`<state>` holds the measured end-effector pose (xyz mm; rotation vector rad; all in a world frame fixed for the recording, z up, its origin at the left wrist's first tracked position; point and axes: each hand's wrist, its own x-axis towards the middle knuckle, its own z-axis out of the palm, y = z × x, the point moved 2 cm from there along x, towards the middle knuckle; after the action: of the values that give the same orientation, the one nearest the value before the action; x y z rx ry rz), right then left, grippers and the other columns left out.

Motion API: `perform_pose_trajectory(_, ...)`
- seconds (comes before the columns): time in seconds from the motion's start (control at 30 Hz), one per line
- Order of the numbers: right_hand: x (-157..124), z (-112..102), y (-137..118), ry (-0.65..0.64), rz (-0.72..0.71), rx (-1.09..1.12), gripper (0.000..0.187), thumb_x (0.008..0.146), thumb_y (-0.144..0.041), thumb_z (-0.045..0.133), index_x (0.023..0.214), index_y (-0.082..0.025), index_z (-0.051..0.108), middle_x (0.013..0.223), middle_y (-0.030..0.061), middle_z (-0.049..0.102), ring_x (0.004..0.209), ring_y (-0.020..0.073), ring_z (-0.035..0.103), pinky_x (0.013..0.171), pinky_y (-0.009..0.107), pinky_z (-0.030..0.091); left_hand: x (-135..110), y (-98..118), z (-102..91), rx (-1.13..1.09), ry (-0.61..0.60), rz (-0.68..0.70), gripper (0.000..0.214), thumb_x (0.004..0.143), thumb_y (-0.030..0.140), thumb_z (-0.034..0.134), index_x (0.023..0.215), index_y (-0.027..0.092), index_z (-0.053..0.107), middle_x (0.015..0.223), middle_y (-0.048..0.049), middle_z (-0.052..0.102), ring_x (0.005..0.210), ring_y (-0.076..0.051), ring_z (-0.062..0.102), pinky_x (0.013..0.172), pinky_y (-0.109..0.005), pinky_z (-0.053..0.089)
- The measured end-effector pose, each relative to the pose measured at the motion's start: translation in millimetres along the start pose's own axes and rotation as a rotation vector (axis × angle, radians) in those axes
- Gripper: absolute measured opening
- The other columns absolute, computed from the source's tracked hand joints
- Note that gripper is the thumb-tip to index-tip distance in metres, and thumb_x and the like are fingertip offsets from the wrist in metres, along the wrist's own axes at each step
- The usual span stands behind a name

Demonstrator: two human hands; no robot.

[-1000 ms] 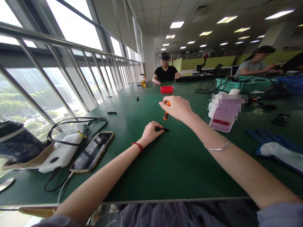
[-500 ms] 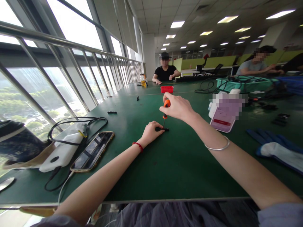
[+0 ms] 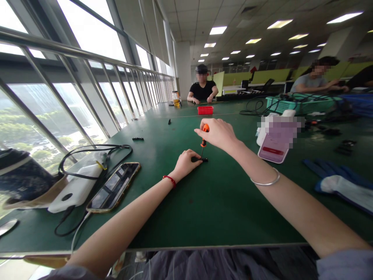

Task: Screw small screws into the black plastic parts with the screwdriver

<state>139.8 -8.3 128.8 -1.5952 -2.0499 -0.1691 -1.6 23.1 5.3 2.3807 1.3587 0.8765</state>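
My right hand is closed around the orange-and-black handle of a screwdriver, which stands nearly upright. Its thin shaft points down and its tip meets a small black part on the green table. My left hand pinches the near-left end of that black part against the tabletop. The fingers cover some of the part, so its exact kind cannot be told.
A phone and a white power bank with cables lie at left. Small black pieces rest farther off. A red tray stands ahead; a propped phone, blue-white gloves and a green basket are right. A person sits opposite.
My right hand has dropped slightly and its fingers have shifted on the screwdriver handle. My left hand and the black part stay put. The person opposite has brought both hands closer together.
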Motion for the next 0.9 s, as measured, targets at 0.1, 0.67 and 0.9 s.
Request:
perform_pose_trajectory(0.1, 0, 0, 0, 0.016, -0.008, 0.013, 0.031, 0.074, -0.043, 0.055, 0.099, -0.025, 0.055, 0.080, 0.0020, 0.066, 0.068, 0.0206, 0.058, 0.056, 0.028, 0.033, 0, -1, 0.4, -0.001, 0.002, 0.009, 0.012, 0.074, 0.026, 0.066, 0.082, 0.019, 0.070, 0.095, -0.0057, 0.064, 0.091, -0.021, 0.057, 0.088, -0.036, 0.046)
perform_pose_trajectory(0.67, 0, 2, 0, 0.020, 0.018, 0.047, 0.040, 0.084, -0.056, 0.041, 0.095, -0.023, 0.059, 0.080, 0.0054, 0.067, 0.076, 0.0234, 0.061, 0.060, 0.030, 0.038, -8, 10, -5.6, 0.129, -0.027, 0.020, 0.024, 0.076, 0.028, 0.061, 0.096, 0.016, 0.065, 0.102, -0.0065, 0.062, 0.096, -0.022, 0.056, 0.090, -0.035, 0.044)
perform_pose_trajectory(0.9, 4, 4, 5, 0.000, 0.032, 0.058, 0.034, 0.083, -0.053, 0.044, 0.081, -0.023, 0.061, 0.079, 0.0043, 0.067, 0.077, 0.0223, 0.061, 0.060, 0.029, 0.037, -43, 105, -42.2, 0.439, 0.012, 0.177, 0.017, 0.082, 0.023, 0.048, 0.093, 0.017, 0.060, 0.091, -0.0056, 0.063, 0.082, -0.019, 0.060, 0.073, -0.030, 0.045)
